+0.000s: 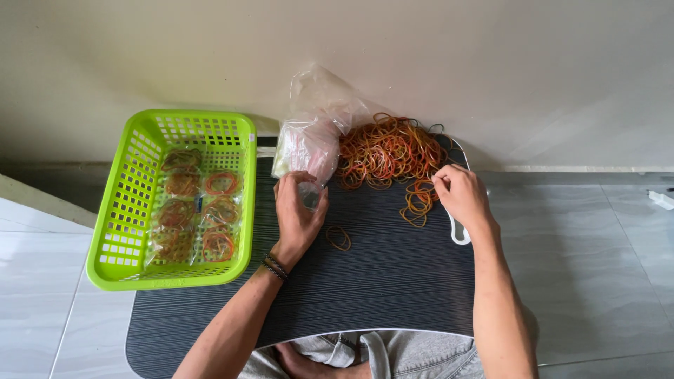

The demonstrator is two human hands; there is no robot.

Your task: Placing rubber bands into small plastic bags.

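Note:
My left hand (298, 213) rests on the dark striped lap table (365, 281), its fingers closed on a small clear plastic bag (309, 196). My right hand (460, 194) pinches rubber bands at the right edge of a big pile of orange, red and yellow rubber bands (387, 151). A small clump of bands (417, 203) lies just left of that hand. A few loose bands (338, 238) lie on the table between my hands. Behind my left hand a large clear bag holding small bags (309, 137) leans against the wall.
A lime green plastic basket (126, 210) sits at the table's left edge, holding several small clear bags of rubber bands (200, 210). The wall stands right behind the table. Grey floor tiles surround it, with a small white object (661, 199) at far right.

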